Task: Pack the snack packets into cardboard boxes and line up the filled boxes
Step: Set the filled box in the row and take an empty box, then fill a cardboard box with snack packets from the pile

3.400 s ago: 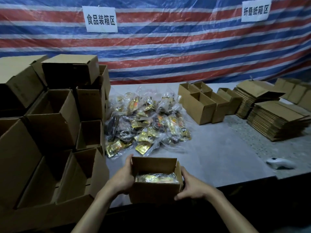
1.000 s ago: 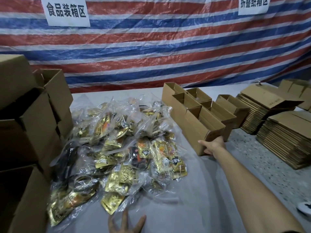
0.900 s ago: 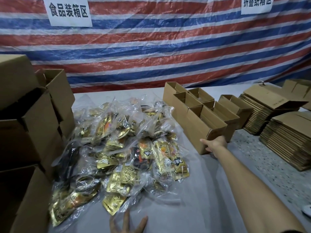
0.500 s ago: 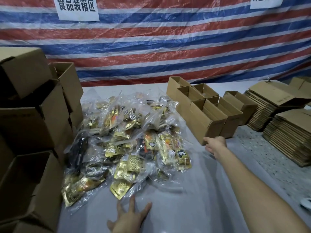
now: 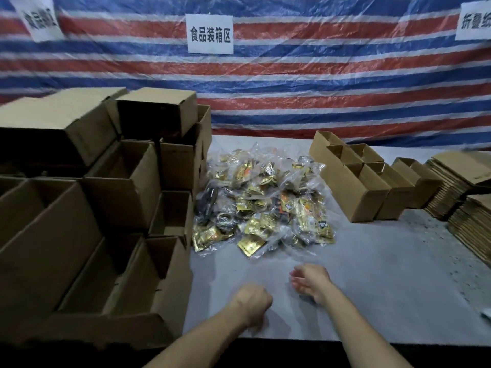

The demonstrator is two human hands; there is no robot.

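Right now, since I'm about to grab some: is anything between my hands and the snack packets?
Nothing visible: only bare table lies between the left hand, the right hand and the snack packets. The cardboard boxes stand to either side.

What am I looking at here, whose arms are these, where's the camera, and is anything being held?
There is no machine: a person works bare-handed, and the one camera sits on their head, looking forward and down. Both hands are near the front edge of the table: the left hand curled, the right hand relaxed, neither holding anything. Ahead lies a heap of snack packets. Open boxes are stacked at left, a row of boxes stands at right, with flat cardboard piled beyond. A striped tarp hangs behind.
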